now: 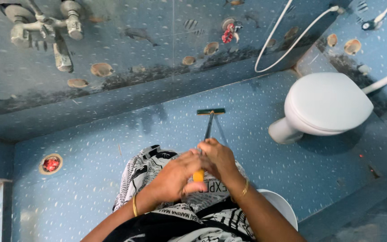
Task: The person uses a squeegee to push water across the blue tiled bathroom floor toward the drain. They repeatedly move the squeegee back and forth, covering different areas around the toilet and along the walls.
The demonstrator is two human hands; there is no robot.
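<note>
**Both hands on a long-handled floor brush in a blue bathroom**

The left hand (pixel 173 179) and the right hand (pixel 218 159) are both closed around the orange grip at the top of a floor brush (pixel 208 127); the 2 hands sit touching each other, right hand slightly farther up the picture. The dark shaft runs away from the hands to a narrow green head (pixel 211 111) that rests on the blue speckled floor (pixel 90 152), near the foot of the wall. Each wrist carries a thin gold bangle.

To the right of the brush head stands a white toilet (pixel 328 105) with its lid down; a white hose (pixel 287 40) loops on the wall behind it. The wall tiles (pixel 157 49) are blue with shell and fish pictures and show dark staining along the bottom edge. A metal tap (pixel 52 29) is fixed to the wall at upper left. A round floor drain (pixel 50 164) with red bits in it lies at the left, well apart from the brush. A white bucket rim (pixel 283 208) shows just beside the right forearm.
</note>
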